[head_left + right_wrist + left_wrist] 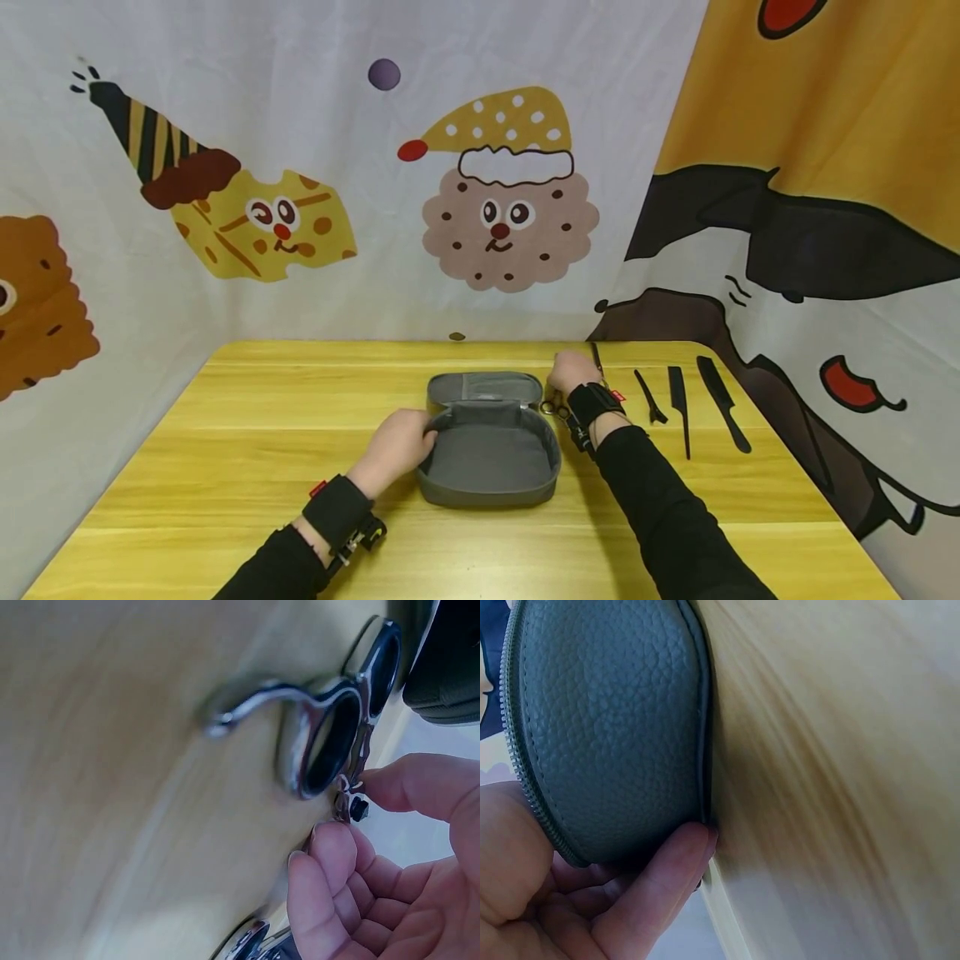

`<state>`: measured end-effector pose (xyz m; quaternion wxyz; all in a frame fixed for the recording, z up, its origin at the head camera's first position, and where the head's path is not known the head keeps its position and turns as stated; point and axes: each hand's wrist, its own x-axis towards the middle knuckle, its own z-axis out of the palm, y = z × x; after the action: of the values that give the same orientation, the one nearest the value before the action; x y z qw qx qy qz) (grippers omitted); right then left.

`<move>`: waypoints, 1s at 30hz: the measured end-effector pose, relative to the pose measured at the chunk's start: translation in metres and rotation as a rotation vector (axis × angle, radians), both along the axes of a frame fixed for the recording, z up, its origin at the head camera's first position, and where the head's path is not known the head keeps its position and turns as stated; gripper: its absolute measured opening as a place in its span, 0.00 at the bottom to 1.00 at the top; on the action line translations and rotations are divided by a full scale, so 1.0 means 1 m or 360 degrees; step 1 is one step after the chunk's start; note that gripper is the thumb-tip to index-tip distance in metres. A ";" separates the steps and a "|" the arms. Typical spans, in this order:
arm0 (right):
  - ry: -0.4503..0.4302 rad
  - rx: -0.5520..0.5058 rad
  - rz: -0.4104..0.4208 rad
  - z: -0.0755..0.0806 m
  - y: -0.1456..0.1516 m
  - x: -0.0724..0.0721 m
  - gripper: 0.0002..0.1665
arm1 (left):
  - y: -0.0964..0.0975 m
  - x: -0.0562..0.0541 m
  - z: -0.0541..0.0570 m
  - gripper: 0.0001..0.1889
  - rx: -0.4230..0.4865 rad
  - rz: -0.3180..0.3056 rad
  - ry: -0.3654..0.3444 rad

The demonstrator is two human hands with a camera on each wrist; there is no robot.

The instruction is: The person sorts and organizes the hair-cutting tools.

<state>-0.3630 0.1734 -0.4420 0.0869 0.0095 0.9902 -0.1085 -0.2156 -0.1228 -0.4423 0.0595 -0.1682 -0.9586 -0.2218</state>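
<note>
A grey zip case [487,497] stands on the table with its lid [495,386] folded back. My left hand [397,446] grips the case's left side; in the left wrist view, its fingers [656,889] lie against the pebbled wall [615,727] beside the zip edge. Just right of the case, my right hand [573,371] pinches a pair of scissors [555,408] between thumb and fingers near the pivot screw. The right wrist view shows the scissors' finger rings [330,742] above the tabletop; the hand hides the blades.
Beyond the right hand lies a thin dark tool [596,357], partly hidden. Farther right are a hair clip [651,398], a tail comb [678,396] and a wide handled comb [720,396]. Another metal ring [247,941] shows low in the right wrist view. A printed curtain [300,317] hangs behind the table.
</note>
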 end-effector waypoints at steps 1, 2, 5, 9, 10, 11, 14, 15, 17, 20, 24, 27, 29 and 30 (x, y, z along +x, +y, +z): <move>-0.0002 0.0014 -0.0003 0.001 -0.002 0.001 0.23 | 0.000 0.000 0.000 0.11 -0.0003 0.0002 -0.0001; -0.0007 0.0022 -0.0013 0.002 -0.003 0.003 0.23 | 0.000 0.000 0.000 0.11 -0.0002 0.0003 -0.0001; -0.0033 0.0034 -0.0039 0.006 -0.007 0.007 0.26 | 0.001 0.000 0.000 0.11 -0.0006 0.0006 -0.0011; -0.0037 0.0011 -0.0070 0.008 -0.010 0.009 0.19 | 0.001 -0.001 -0.001 0.11 -0.0004 -0.0002 -0.0018; -0.0034 0.0000 -0.0077 0.008 -0.010 0.009 0.18 | 0.000 -0.001 -0.001 0.11 -0.0001 -0.0005 -0.0016; -0.0033 -0.0014 -0.0083 0.007 -0.010 0.009 0.20 | 0.000 -0.001 -0.002 0.11 0.0001 -0.0009 -0.0010; -0.0030 -0.0043 -0.0093 0.006 -0.010 0.009 0.28 | 0.000 0.000 -0.002 0.10 0.0000 -0.0020 0.0010; -0.0032 -0.0048 -0.0093 0.005 -0.010 0.009 0.29 | 0.000 0.000 -0.002 0.10 -0.0002 -0.0020 0.0011; -0.0028 -0.0056 -0.0095 0.005 -0.009 0.010 0.29 | 0.000 0.000 -0.002 0.10 -0.0004 -0.0022 0.0016; -0.0024 -0.0055 -0.0086 0.006 -0.009 0.010 0.24 | 0.000 -0.001 -0.002 0.10 -0.0010 -0.0017 0.0021; -0.0010 -0.0051 -0.0054 0.007 -0.008 0.010 0.16 | 0.001 -0.001 -0.001 0.11 -0.0012 -0.0015 0.0028; 0.0008 -0.0045 -0.0027 0.005 -0.007 0.010 0.15 | 0.000 0.000 -0.001 0.11 -0.0004 -0.0019 0.0028; 0.0018 -0.0052 -0.0020 0.004 -0.006 0.010 0.15 | 0.000 0.000 -0.001 0.11 0.0001 -0.0017 0.0025; 0.0027 -0.0055 -0.0016 0.004 -0.006 0.010 0.16 | 0.000 0.000 -0.001 0.10 0.0003 -0.0014 0.0021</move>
<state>-0.3531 0.1673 -0.4382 0.0782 0.0121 0.9889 -0.1261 -0.2156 -0.1229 -0.4438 0.0649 -0.1737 -0.9573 -0.2220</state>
